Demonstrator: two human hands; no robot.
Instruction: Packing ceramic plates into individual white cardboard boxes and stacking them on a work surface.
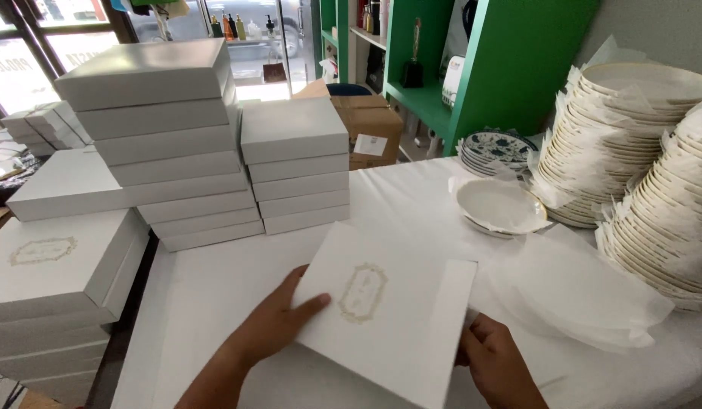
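We hold white box (385, 310) tilted, lower centre of frame, above bench (214, 295). Left hand (271, 326) fingers spread on lid; right hand (495, 363) pinching right edge. Loose grip risks box slipping; swing right could knock bowl (498, 204) or plate stacks (639, 144), right of frame.

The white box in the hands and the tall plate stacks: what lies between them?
Crumpled white tissue paper on the table, seen in the head view.
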